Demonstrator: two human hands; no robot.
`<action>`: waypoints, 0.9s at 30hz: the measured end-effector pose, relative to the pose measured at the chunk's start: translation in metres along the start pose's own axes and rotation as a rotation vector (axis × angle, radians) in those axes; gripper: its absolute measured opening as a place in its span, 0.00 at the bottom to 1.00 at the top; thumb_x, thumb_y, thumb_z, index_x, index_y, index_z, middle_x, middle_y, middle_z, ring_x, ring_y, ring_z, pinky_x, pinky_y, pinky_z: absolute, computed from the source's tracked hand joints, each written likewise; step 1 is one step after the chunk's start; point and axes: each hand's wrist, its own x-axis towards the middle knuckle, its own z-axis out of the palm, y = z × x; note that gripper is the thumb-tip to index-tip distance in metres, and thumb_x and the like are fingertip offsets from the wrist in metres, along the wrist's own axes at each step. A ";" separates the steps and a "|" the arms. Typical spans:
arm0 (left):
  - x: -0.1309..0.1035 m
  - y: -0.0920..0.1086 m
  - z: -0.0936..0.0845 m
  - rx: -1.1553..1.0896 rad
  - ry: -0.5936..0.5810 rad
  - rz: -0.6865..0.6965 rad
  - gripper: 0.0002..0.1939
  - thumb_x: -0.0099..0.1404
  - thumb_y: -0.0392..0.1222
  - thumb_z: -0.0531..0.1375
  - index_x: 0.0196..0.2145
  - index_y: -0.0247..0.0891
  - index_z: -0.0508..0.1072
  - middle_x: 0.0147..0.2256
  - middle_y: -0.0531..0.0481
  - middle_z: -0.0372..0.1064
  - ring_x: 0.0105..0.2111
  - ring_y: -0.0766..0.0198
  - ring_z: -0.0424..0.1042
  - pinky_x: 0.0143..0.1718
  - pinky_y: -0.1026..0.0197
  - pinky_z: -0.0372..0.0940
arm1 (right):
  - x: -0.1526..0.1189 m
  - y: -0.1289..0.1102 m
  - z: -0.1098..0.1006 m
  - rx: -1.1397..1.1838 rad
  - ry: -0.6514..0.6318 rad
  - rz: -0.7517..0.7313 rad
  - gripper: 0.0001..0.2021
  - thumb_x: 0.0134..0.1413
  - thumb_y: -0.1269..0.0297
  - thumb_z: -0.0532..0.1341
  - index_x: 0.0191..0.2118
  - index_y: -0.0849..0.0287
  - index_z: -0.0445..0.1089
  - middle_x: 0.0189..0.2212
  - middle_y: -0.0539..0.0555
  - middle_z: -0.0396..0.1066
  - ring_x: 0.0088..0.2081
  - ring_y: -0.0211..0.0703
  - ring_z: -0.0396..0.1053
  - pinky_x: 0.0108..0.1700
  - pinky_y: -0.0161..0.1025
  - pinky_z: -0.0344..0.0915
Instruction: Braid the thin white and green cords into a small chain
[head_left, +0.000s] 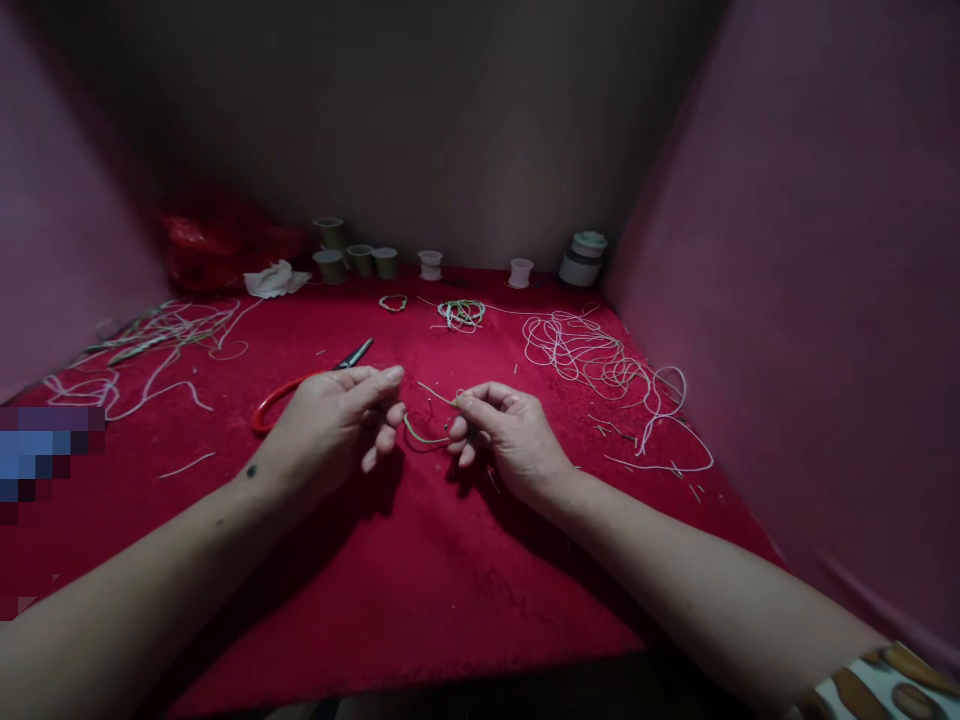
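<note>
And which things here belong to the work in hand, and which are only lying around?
In the work:
green cord, between left hand and right hand
probably scissors, beside the left hand
perhaps green spools and cord tangle, as supplies

Seemingly just lying about:
crumpled white tissue
red bag
lidded jar, contents unclear

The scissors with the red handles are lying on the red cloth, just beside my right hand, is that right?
Not quite: it's the other hand. The head view shows the scissors with the red handles lying on the red cloth, just beside your left hand, not your right hand.
</note>
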 end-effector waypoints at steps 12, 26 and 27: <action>-0.006 -0.009 0.010 0.168 -0.162 0.017 0.13 0.61 0.49 0.65 0.27 0.37 0.70 0.15 0.56 0.65 0.12 0.70 0.61 0.13 0.68 0.56 | -0.006 -0.002 0.004 -0.110 -0.078 0.052 0.09 0.58 0.61 0.64 0.32 0.60 0.68 0.21 0.47 0.72 0.17 0.32 0.69 0.17 0.27 0.61; -0.007 -0.003 0.009 0.213 -0.191 0.017 0.13 0.61 0.49 0.63 0.26 0.36 0.71 0.16 0.54 0.67 0.13 0.69 0.62 0.15 0.68 0.56 | -0.008 -0.004 0.007 -0.139 -0.108 0.095 0.08 0.58 0.62 0.64 0.31 0.61 0.69 0.21 0.47 0.71 0.17 0.31 0.68 0.17 0.26 0.60; -0.007 -0.002 0.009 0.239 -0.181 0.027 0.13 0.61 0.49 0.63 0.27 0.36 0.71 0.17 0.54 0.66 0.13 0.69 0.62 0.15 0.67 0.56 | -0.008 -0.004 0.007 -0.138 -0.110 0.096 0.08 0.58 0.62 0.64 0.31 0.61 0.70 0.21 0.47 0.72 0.17 0.31 0.68 0.17 0.26 0.60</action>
